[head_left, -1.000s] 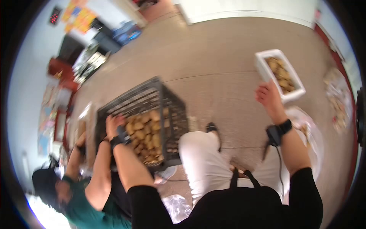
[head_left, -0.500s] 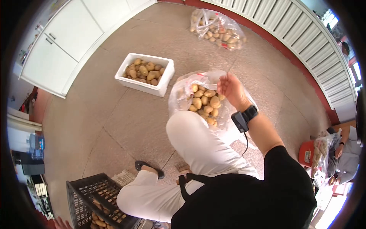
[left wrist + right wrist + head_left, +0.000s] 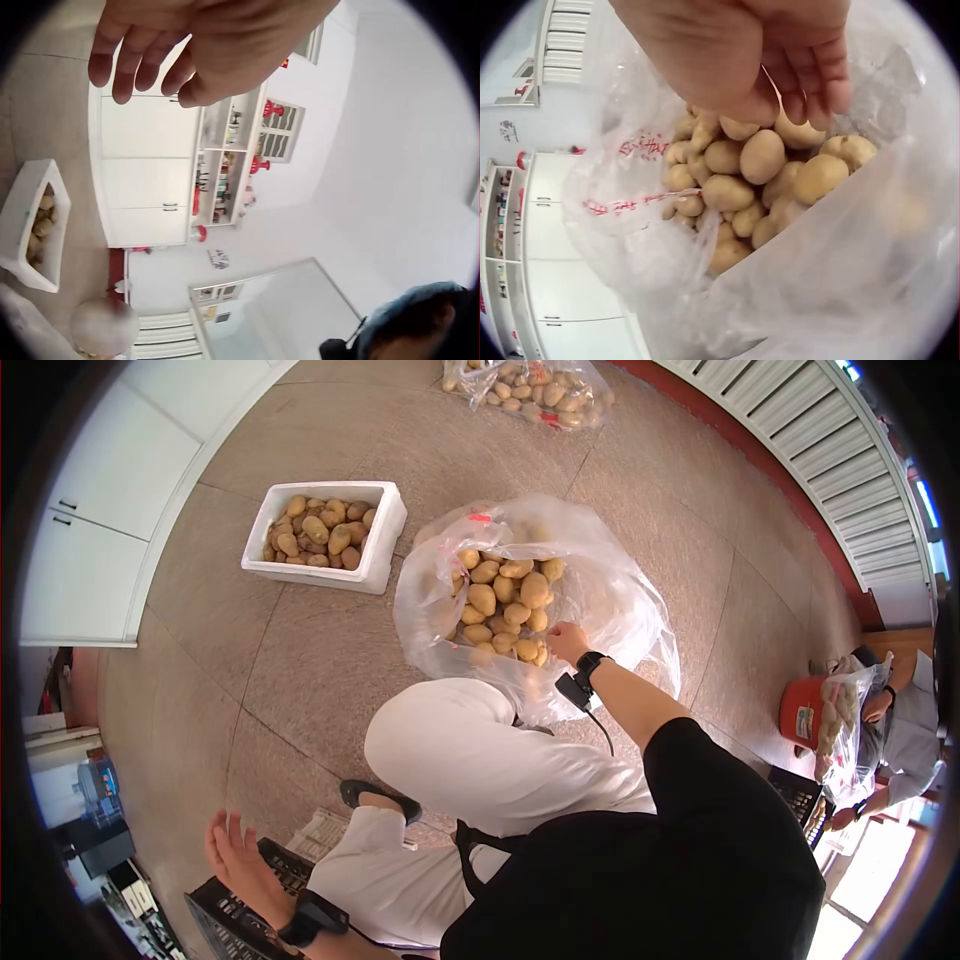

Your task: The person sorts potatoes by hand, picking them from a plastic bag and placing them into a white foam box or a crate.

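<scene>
A clear plastic bag [image 3: 610, 595] full of potatoes [image 3: 503, 588] stands open on the floor in front of the knees. My right hand [image 3: 570, 643] is at the near right side of its mouth. In the right wrist view, the fingers [image 3: 821, 97] hang loosely bent close over the potatoes [image 3: 763, 157], and no potato shows in their grasp. My left hand [image 3: 243, 860] is raised at the lower left, over the black crate [image 3: 225, 920], with its fingers apart. The left wrist view shows that hand [image 3: 202, 52] holding nothing.
A white foam box [image 3: 380, 565] of potatoes stands beyond the bag to the left. Another bag of potatoes [image 3: 545, 395] lies at the far side. White cabinets [image 3: 110, 550] line the left. At right, another person sits by a red bucket [image 3: 800, 712].
The view has swung from the black crate toward the plastic bag. My left hand has left the crate's potatoes and risen. My right hand has come down to the bag's mouth.
</scene>
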The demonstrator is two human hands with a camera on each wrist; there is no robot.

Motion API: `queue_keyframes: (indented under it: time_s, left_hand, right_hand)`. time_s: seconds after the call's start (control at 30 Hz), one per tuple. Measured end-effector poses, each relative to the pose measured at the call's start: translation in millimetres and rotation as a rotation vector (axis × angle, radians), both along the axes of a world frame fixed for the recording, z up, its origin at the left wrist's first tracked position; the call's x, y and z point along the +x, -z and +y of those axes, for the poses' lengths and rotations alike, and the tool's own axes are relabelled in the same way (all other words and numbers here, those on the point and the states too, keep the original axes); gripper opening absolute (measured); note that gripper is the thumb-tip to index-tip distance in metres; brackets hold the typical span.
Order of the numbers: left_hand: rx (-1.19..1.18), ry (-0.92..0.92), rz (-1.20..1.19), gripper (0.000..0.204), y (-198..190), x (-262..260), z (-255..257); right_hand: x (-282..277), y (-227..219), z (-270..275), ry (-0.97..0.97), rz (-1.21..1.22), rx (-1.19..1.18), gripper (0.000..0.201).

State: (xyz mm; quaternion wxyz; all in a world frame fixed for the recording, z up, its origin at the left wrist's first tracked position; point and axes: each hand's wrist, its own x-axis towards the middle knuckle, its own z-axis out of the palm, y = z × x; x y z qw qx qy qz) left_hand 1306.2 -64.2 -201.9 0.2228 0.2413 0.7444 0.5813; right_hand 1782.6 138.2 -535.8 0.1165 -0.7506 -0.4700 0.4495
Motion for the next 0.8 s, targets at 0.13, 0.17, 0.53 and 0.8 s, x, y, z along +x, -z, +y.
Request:
queue_keyframes:
  time_s: [0.13, 0.17, 0.53, 0.8]
  left_hand:
    - [-0.078, 0.02, -0.141, 0.024, 35.2, -25.7, 21.7]
    - [-0.119, 0.017, -0.177, 0.024, 38.5, -25.4, 28.0]
    - [-0.211, 0.062, -0.135, 0.023, 37.1, -14.9, 42.3]
    - [-0.216, 0.064, -0.151, 0.024, 32.1, -12.6, 44.6]
  right_hand:
    - [1.5, 29.9, -7.2, -0.11, -0.162, 0.086, 0.023]
    - [-1.3, 32.8, -10.1, -0.135, -0.143, 0.062, 0.026]
    - [-59.5, 5.3, -12.1, -0.397, -0.174, 0.09, 0.055]
    - [-42.7, 24.9, -11.7, -0.3, -0.061, -0.031, 0.031]
